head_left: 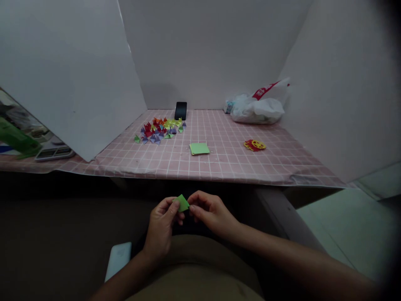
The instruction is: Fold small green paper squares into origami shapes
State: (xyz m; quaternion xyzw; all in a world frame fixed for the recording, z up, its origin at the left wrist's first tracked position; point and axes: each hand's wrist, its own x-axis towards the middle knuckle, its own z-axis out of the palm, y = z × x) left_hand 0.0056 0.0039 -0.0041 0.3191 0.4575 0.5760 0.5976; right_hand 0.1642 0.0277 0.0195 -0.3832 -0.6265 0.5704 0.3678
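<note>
Over my lap, in front of the table edge, my left hand [164, 217] pinches a small folded piece of green paper [182, 203] between thumb and fingers. My right hand [208, 211] has its thumb and forefinger closed together at the paper's right corner. On the pink checked table lies a stack of green paper sheets [199, 148], straight ahead of the hands. To its left spreads a cluster of small folded paper pieces [159, 130] in red, orange, yellow, green and purple.
A black phone [181, 110] leans at the back panel. Right of the stack are yellow and red cut-out shapes [255, 145]; behind them sits a white plastic bag [258, 109]. White panels [72, 71] stand around the table. A white device [118, 259] lies near my left forearm.
</note>
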